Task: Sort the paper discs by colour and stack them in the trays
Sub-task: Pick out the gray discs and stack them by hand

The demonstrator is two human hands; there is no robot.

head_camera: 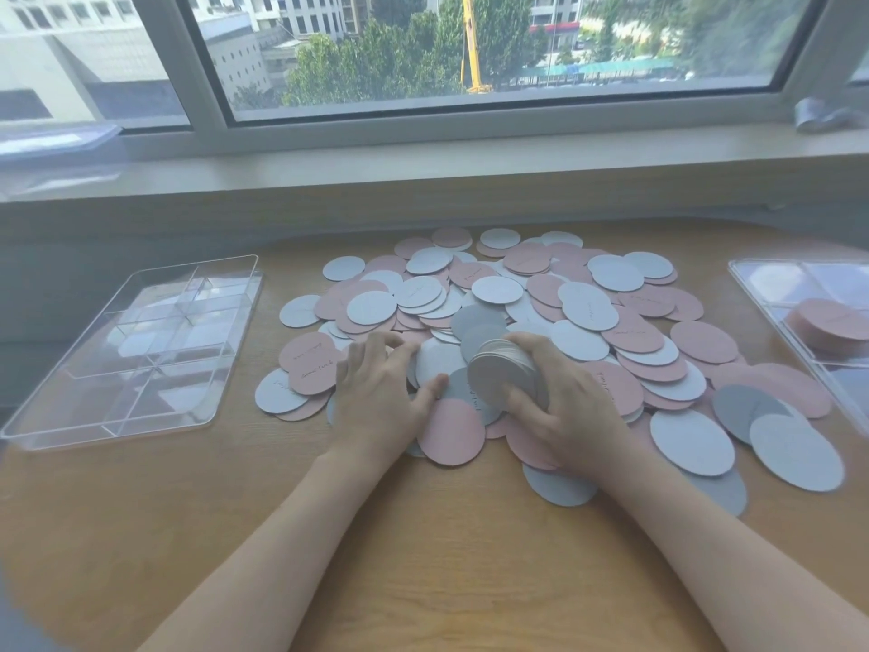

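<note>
A smooth wooden table [423, 534] is sitting under a big window [470, 49]. Round pink and grey paper discs [583, 303] are lying in a heap. The right hand [559, 402] is gripping a stack of grey discs [503, 374]. The left hand [376, 383] is resting flat, fingers spread, on the heap. The clear plastic left tray [127, 350] is holding nothing; the right tray [771, 294] is holding pink discs [832, 322].

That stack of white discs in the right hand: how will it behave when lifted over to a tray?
The white stack looks thin-leaved and light, so probably easy to carry. The right hand grips it by the edges, on its side; loose discs could fan out or slip. Single discs look flat, likely flexing if squeezed hard.
</note>
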